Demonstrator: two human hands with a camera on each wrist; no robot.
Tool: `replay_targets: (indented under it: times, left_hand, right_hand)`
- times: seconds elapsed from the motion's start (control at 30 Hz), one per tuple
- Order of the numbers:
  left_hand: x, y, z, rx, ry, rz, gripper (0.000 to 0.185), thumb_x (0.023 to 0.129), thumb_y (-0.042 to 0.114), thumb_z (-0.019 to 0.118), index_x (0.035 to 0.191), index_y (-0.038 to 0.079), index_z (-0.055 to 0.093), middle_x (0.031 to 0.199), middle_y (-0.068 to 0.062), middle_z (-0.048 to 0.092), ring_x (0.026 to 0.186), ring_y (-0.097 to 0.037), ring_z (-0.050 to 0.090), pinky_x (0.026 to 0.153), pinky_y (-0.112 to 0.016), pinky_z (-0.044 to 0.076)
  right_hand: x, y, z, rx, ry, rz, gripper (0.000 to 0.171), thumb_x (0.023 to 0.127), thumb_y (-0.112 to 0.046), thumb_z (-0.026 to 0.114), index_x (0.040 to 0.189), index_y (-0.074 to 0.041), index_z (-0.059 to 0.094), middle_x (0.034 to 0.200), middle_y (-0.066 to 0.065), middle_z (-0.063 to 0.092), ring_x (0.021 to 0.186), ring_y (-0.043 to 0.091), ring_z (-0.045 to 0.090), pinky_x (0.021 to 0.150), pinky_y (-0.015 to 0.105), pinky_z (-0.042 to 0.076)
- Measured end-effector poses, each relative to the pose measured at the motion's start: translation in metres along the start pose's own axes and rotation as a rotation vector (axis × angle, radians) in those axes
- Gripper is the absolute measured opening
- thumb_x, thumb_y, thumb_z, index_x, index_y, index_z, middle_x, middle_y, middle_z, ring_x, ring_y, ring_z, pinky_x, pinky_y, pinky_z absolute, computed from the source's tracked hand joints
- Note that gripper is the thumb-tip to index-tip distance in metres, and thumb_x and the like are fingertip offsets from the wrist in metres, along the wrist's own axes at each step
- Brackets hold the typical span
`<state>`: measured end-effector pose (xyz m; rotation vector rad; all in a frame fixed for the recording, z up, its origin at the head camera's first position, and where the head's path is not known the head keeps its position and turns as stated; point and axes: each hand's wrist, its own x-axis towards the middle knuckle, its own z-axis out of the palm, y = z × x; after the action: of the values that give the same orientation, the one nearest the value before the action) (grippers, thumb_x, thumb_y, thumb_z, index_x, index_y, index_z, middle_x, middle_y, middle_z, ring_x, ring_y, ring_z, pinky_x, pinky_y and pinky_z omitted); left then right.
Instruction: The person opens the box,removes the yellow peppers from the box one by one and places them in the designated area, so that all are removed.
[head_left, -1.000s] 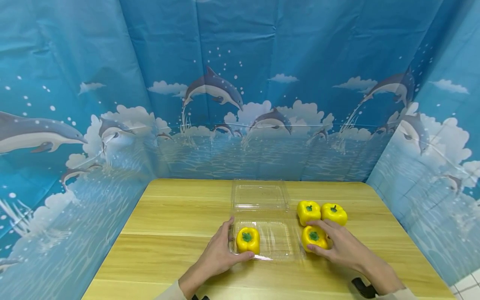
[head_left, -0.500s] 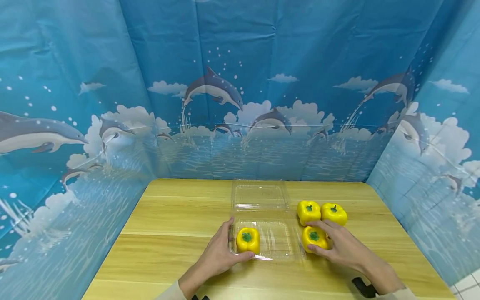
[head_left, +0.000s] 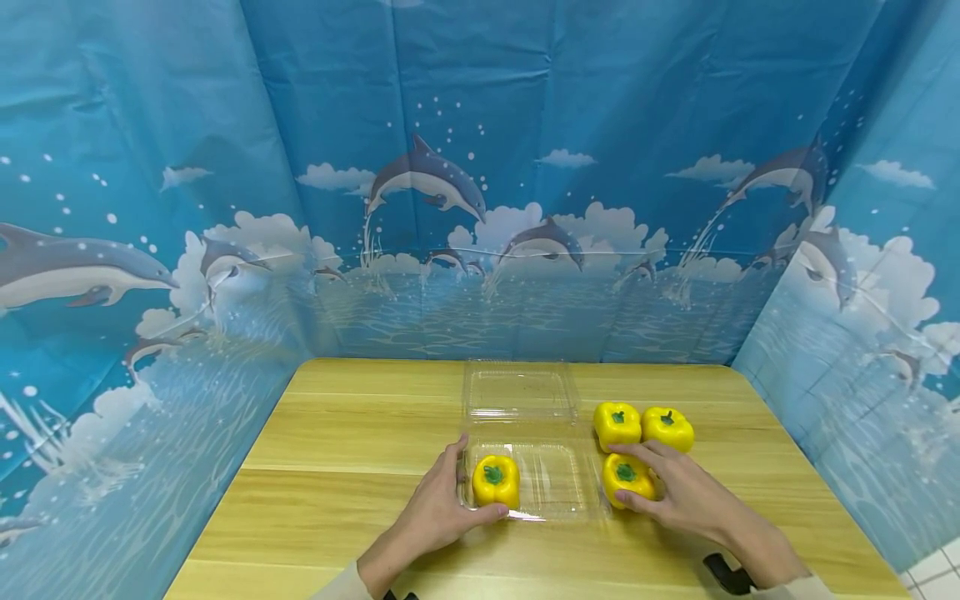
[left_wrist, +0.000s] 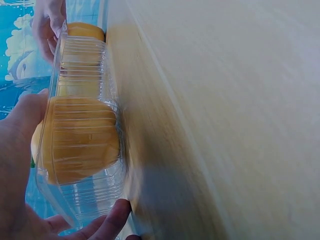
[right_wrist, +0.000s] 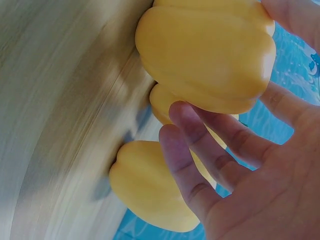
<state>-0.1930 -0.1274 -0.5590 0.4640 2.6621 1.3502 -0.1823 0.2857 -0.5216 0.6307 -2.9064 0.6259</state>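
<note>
A clear clamshell box (head_left: 536, 475) lies open near the table's (head_left: 345, 467) front edge, its lid (head_left: 519, 390) folded flat toward the back edge. The left hand (head_left: 435, 508) wraps the box's left end, thumb on the far rim and fingers curled round the near corner, which in the left wrist view (left_wrist: 75, 150) looks like a steadying hold so the light plastic does not slide. One yellow pepper (head_left: 496, 480) sits stem up in the left half of the tray, leaving the right half free. Just off the box's right edge, the right hand (head_left: 678, 496) closes its fingers (right_wrist: 200, 150) round a second pepper (head_left: 627, 478); whether this one has left the wood cannot be told. Two more peppers (head_left: 617, 424) (head_left: 667, 427) stand touching each other behind that hand, toward the table's right side, close at reach.
</note>
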Motion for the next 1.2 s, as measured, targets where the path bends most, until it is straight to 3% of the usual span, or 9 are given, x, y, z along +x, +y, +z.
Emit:
replay_targets:
  times: [0.5,0.8,1.2]
  left_hand:
    - [0.0,0.0,0.0,0.006,0.001,-0.001,0.13,0.089,0.062,0.098,0.184,0.009,0.027,0.182,-0.024,0.047,0.141,-0.045,0.073,0.113,-0.067,0.066]
    - [0.0,0.0,0.0,0.0,-0.003,0.005,0.13,0.089,0.061,0.098,0.184,0.009,0.026,0.181,-0.025,0.047,0.141,-0.045,0.073,0.113,-0.066,0.066]
    - [0.001,-0.002,-0.001,-0.003,-0.004,0.007,0.13,0.09,0.061,0.098,0.184,0.008,0.026,0.181,-0.025,0.047,0.141,-0.045,0.073,0.111,-0.065,0.067]
  right_hand:
    - [-0.002,-0.003,-0.004,0.011,-0.003,0.014,0.068,0.102,-0.055,0.089,0.158,-0.022,0.071,0.152,0.02,0.074,0.135,0.048,0.075,0.105,0.074,0.064]
    - [-0.003,-0.006,-0.008,-0.011,0.021,0.016,0.064,0.103,-0.054,0.088,0.157,-0.025,0.071,0.154,0.017,0.073,0.133,0.046,0.075,0.099,0.072,0.066]
    - [-0.001,-0.01,-0.012,-0.052,0.078,0.024,0.063,0.103,-0.052,0.089,0.157,-0.025,0.072,0.144,0.012,0.075,0.118,0.034,0.079,0.087,0.061,0.069]
